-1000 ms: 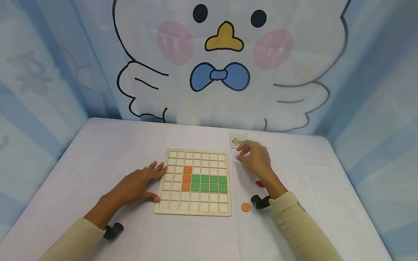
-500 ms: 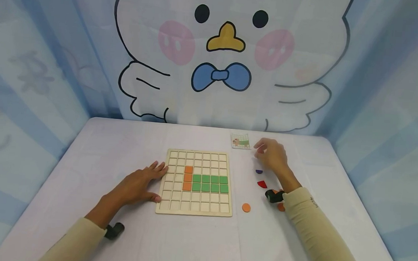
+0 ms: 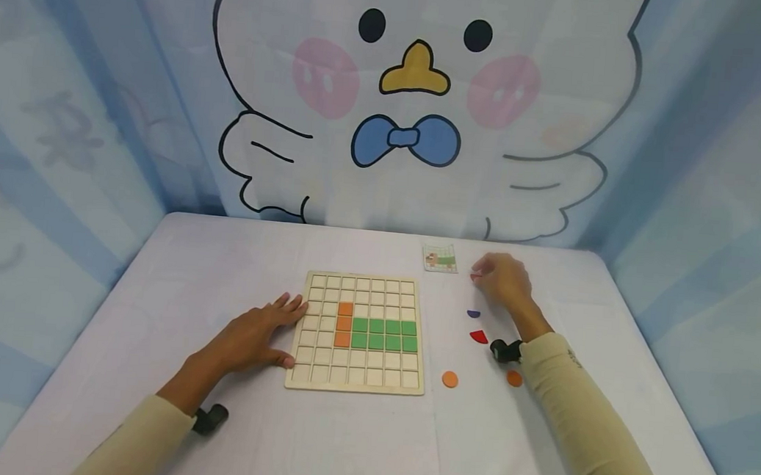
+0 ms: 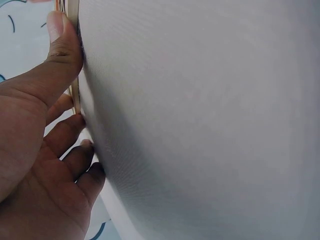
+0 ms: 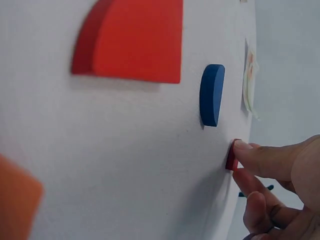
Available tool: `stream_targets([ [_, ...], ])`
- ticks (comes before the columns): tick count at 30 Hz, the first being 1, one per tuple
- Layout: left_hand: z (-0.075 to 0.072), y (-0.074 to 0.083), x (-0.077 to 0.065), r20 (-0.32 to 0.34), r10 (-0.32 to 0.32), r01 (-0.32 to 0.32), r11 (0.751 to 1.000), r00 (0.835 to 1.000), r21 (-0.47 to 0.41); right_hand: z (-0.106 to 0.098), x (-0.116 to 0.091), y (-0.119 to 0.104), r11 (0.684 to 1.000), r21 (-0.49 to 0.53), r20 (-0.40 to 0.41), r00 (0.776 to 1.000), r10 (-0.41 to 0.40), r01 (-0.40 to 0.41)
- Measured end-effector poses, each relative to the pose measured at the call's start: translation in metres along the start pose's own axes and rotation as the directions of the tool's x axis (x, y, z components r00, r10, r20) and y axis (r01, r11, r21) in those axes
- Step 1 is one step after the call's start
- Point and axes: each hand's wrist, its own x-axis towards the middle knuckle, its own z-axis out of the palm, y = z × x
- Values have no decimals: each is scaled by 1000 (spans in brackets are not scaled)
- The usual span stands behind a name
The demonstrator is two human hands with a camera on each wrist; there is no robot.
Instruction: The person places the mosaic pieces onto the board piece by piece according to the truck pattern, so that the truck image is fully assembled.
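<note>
A wooden grid board (image 3: pixel 354 392) lies on the table, with orange squares (image 3: pixel 344 323) in a column and green squares (image 3: pixel 376 342) in two rows beside it. My left hand (image 3: pixel 250 339) rests at its left side, fingers spread and fingertips touching the edge; the thumb (image 4: pixel 64 42) lies on the frame. Beyond the board to the right, my right hand (image 3: pixel 506 282) pinches a small red piece (image 5: pixel 231 156) between thumb and finger, close over the tabletop. A picture card (image 3: pixel 441 259) lies just left of that hand.
Nearer than the right hand lie a dark blue half-round piece (image 5: pixel 212 95) and a red quarter-round piece (image 5: pixel 140 42). Two orange round pieces, one by the board (image 3: pixel 450 379) and another under the right wrist (image 3: pixel 514 378), are on the table. A printed curtain (image 3: pixel 404 188) hangs behind.
My right hand has moved right, away from the card, and now pinches the red piece. The blue piece and orange pieces have come into sight. My left hand stays at the board.
</note>
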Motion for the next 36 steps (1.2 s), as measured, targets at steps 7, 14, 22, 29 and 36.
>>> stream_targets([
  [7,0,1,0,-2,-3,3,1000,1000,5,2,3,1,999,-32,13,1000,0,0],
  [14,0,0,1,-2,-1,1,1000,1000,14,-1,0,4,1000,-19,40,999,4,-3],
  [22,-1,0,0,2,2,-2,1000,1000,15,-4,-4,-2,999,50,37,999,-3,2],
  [29,0,-1,0,2,3,-3,1000,1000,13,9,-11,-24,994,112,73,997,-16,7],
  [36,1,-2,1,3,1,-1,1000,1000,2,22,-20,-46,984,126,65,989,-133,124],
])
